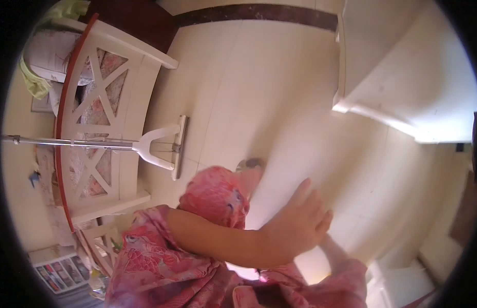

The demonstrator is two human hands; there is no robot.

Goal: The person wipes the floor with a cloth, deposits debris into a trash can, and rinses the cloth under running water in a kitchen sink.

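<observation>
My left hand (297, 226) reaches across the front of my body from the left, with its fingers apart and nothing visible in them. Behind it, at the lower right, my right forearm (333, 254) comes out of a pink patterned sleeve (346, 282). The right hand itself is hidden behind the left one. Below my arms are pink floral clothes (213, 197), and one foot in a slipper (251, 165) shows on the floor. A mop (151, 146) with a white forked holder and a metal pole stands to the left, away from both hands.
A white bed frame (133, 77) with a red top edge fills the left side. Pale floor tiles (238, 87) run up to a dark border strip (259, 13). White furniture (387, 87) stands upper right, another white piece (408, 282) lower right, and a rack (61, 272) lower left.
</observation>
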